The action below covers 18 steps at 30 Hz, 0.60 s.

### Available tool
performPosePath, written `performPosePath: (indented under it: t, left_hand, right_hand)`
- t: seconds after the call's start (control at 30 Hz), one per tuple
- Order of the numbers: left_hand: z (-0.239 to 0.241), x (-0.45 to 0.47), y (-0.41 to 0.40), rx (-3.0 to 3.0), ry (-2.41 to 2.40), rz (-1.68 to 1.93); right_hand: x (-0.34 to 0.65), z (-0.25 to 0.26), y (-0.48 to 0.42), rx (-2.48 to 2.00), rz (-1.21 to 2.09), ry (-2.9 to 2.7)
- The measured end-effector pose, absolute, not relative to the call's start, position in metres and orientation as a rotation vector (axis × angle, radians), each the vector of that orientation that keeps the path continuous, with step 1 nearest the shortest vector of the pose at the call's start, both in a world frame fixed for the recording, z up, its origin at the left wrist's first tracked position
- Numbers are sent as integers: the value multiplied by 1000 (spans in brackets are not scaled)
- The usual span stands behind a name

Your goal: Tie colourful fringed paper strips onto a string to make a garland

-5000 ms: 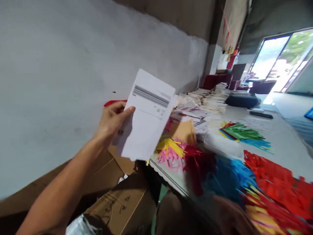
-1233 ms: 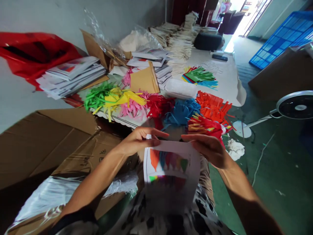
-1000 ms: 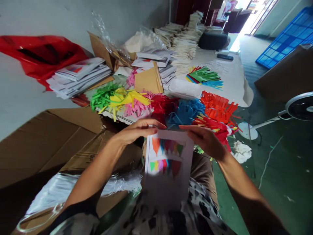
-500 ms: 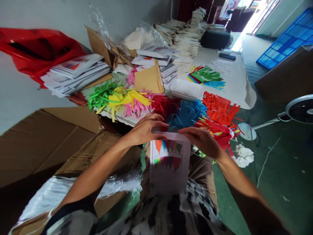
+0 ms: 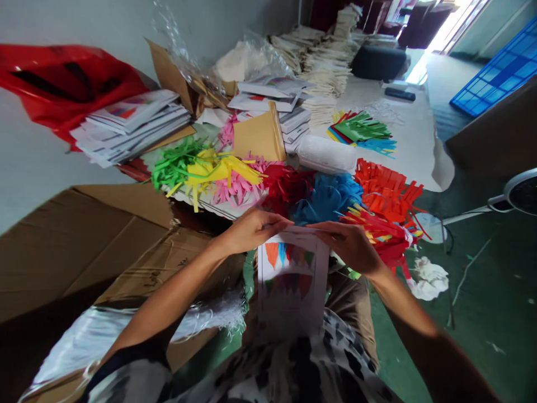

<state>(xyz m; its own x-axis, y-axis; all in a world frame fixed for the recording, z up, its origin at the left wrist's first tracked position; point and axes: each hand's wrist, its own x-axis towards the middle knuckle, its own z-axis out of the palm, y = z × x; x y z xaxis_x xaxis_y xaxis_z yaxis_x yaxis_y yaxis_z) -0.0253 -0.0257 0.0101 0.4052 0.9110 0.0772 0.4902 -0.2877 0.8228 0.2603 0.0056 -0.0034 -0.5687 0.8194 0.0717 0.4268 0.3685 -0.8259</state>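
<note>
A white printed sheet (image 5: 292, 291) with rows of coloured pennant shapes hangs over my lap. My left hand (image 5: 248, 229) pinches its top left corner, and my right hand (image 5: 349, 244) pinches the top right edge, fingers closed on the paper. Just beyond my hands, at the near edge of the table (image 5: 413, 146), lie heaps of fringed paper: green and yellow (image 5: 197, 166), pink (image 5: 237, 187), red (image 5: 285, 184), blue (image 5: 327, 196) and orange-red (image 5: 388, 187).
An open cardboard box (image 5: 104, 246) with plastic wrap stands at my left. A stack of printed sheets (image 5: 130, 124) rests on a red bag (image 5: 59, 84). A brown envelope (image 5: 259, 136), a clear plastic packet (image 5: 325, 155) and further paper stacks (image 5: 331, 61) lie farther back. A fan (image 5: 518, 193) stands on the green floor.
Five seconds ago my left hand alone held the sheet up towards the wall. Both hands now hold it low over my lap, and it has narrowed in the last second.
</note>
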Motion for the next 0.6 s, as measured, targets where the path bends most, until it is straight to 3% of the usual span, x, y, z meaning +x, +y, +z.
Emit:
performPosePath:
  t: [0.2, 0.6]
  left_hand:
    - [-9, -24, -26, 1589, 1142, 946]
    - [-27, -19, -46, 1536, 1207, 1134]
  right_hand:
    - [254, -15, 10, -1077, 1164, -1998]
    - [249, -15, 7, -982, 1337, -1891]
